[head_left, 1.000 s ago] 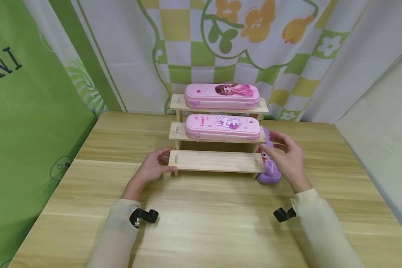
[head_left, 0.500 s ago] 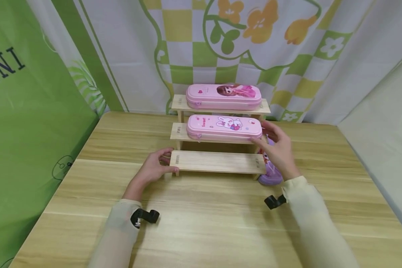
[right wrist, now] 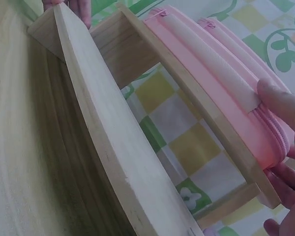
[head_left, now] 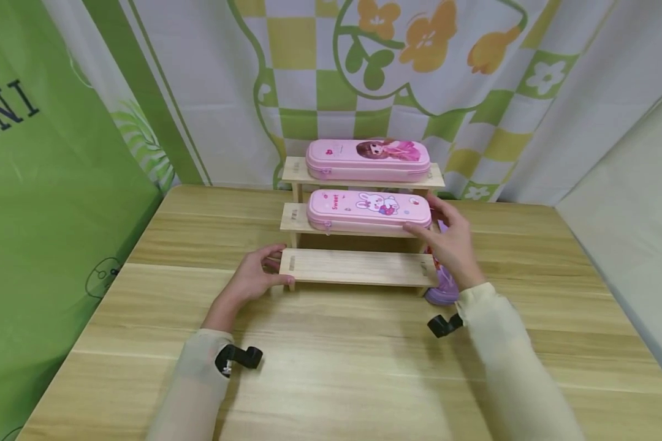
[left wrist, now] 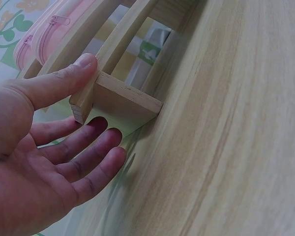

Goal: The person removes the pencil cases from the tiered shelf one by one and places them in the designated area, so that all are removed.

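Observation:
A three-step wooden rack [head_left: 358, 267] stands on the table; its lowest step is bare. My left hand [head_left: 251, 275] grips the left end of that step, and the left wrist view shows the thumb [left wrist: 64, 83] on its edge. On the middle step lies a pink bunny pencil case [head_left: 353, 208]. My right hand [head_left: 453, 242] pinches this case's right end, thumb at the front and fingers round the end. The top step carries another pink pencil case [head_left: 342, 162], printed with a doll. Partly behind my right hand, a purple pencil case [head_left: 443, 293] leans or lies beside the rack.
The wood-grain table [head_left: 331, 367] extends in front of the rack and to both sides. A patterned curtain [head_left: 292, 92] hangs close behind the rack. Green fabric [head_left: 60, 214] hangs at the left, and a pale wall [head_left: 634, 165] borders the right.
My right hand has moved left from beside the purple pencil case to the bunny pencil case's right end and taken hold there. The left hand stays on the lowest step.

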A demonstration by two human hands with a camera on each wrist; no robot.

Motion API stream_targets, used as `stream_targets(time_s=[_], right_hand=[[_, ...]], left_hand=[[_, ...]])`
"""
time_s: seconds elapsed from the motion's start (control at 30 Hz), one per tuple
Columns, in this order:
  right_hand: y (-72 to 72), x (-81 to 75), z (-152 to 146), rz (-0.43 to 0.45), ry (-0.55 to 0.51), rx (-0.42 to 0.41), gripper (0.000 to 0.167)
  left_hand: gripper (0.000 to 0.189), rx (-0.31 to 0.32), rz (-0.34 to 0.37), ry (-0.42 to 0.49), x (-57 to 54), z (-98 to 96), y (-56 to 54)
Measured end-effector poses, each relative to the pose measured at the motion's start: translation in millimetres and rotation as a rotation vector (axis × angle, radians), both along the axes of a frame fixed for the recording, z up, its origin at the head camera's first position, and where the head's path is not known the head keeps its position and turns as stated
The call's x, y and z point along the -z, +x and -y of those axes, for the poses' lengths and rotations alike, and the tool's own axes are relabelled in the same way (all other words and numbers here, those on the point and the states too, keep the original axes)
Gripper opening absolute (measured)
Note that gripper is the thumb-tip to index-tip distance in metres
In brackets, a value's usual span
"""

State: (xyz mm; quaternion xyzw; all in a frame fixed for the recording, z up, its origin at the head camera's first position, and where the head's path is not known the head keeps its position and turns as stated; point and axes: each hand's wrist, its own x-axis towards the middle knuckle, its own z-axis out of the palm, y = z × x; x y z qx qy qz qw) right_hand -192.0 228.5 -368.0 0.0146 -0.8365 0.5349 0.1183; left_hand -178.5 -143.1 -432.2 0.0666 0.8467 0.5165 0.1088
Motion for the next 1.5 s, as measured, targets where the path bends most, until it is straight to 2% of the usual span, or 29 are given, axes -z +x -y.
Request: stream_targets(time_s=[0.3,0.53,0.83,1.13,1.37,1.5], right_hand=[[-1.9,-2.0,-1.2,0.037,0.042,-0.025,0.079],[-3.3,-1.0,-1.6,0.025,0.065,-0.04,0.07],[3.1,-1.1,-6.1,0.05,0.035,0.0,0.072],[9.2,0.4,-19.1,0.002,0.024,0.023,0.069],[15.3,2.3,-30.5,-0.006,-0.043,0.034,0.068],[20.0,1.8,-37.1,-0.018,-0.012,0.057,0.068]], left_hand=[[0.08,-0.002,0.012,-0.006,1.7,0.4,-1.3],[0.08,-0.007,0.016,-0.007,1.8,0.7,-1.3],[0.08,-0.004,0.009,0.0,3.4,0.5,-1.9],[0.08,0.0,-0.005,0.009,3.8,1.1,-1.6],[0.08,0.011,-0.007,0.012,3.8,1.7,-1.1],[0.08,0.015,-0.01,0.002,3.4,1.6,-1.0]])
